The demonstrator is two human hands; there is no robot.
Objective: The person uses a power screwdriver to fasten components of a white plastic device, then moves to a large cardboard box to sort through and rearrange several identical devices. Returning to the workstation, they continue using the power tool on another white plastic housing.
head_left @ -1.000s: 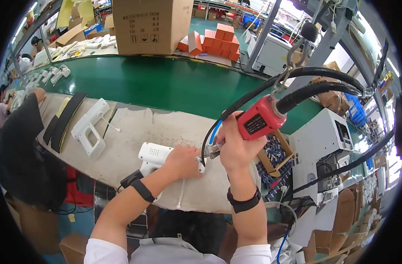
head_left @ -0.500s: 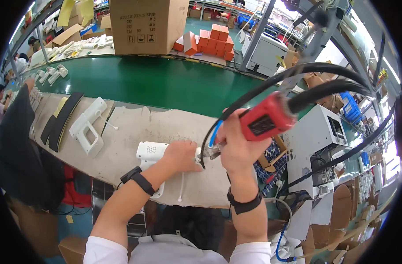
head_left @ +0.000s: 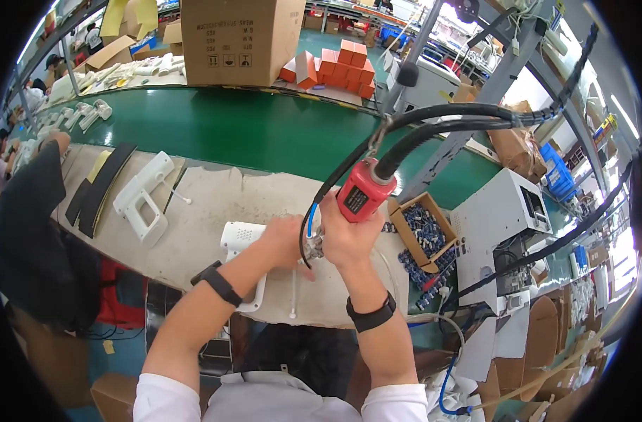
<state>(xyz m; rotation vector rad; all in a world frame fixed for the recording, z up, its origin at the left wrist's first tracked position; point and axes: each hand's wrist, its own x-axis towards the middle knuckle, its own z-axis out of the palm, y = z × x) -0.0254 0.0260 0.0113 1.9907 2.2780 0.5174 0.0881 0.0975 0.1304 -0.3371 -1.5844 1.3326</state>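
My right hand (head_left: 350,238) is wrapped around a red power screwdriver (head_left: 364,191), which hangs upright from a chain, with black cables and a thin blue tube running to it. Its metal tip (head_left: 312,246) points down beside the fingers of my left hand (head_left: 286,240). That hand is closed on a white handheld plastic housing (head_left: 239,236) lying on the bench, with a grid of small holes at one end. A thin white rod (head_left: 293,299) sticks out below the hand. The exact spot under the tip is hidden by my fingers and the tool.
Another white housing (head_left: 144,200) lies to the left beside black foam strips (head_left: 103,186). A cardboard tray (head_left: 433,232) of small dark parts and a white machine (head_left: 500,218) stand at right. Beyond the bench runs a green belt (head_left: 222,126). A person's dark sleeve (head_left: 33,211) is at far left.
My right hand has brought the screwdriver left and in toward my left hand, and the tool is now more upright. The left hand has stayed on the housing.
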